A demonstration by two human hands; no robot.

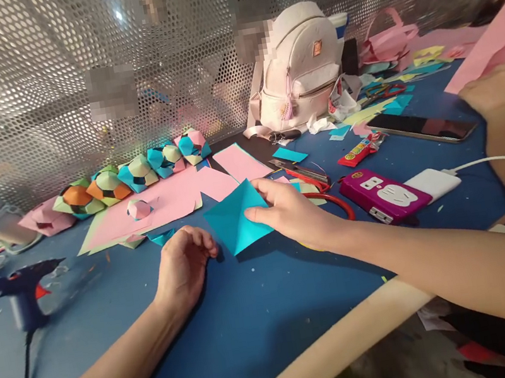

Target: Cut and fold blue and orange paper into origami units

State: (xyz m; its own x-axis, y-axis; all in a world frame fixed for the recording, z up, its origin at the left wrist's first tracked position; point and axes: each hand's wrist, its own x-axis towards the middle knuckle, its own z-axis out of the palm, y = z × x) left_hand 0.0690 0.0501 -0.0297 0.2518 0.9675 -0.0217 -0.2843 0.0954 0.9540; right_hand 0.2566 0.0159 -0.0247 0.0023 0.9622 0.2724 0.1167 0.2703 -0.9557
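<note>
Note the bright turquoise, creased sheet of paper [228, 218], held just above the smooth blue bench [237, 332] in front of the body. See it pinched at its right side by the bare right hand [301, 210], with thumb on the near face and fingers partly hidden behind. Compare the bare left hand [181, 267], just beside the left edge of the sheet, with fingers loosely curled and nothing visibly gripped. Observe also the small turquoise folded paper piece [161, 236] behind the left hand, and the red-handled metal scissors [345, 203] beyond the right wrist.

Judge as very light and thin, fairly crisp when flat but ready to bend along the creases; probably dry and not slippery, yet easily dented or torn by a hard squeeze. Take hold lightly at opposite edges or outer corners, close to the creases for firmness, and avoid pressing into the unsupported middle.
</note>
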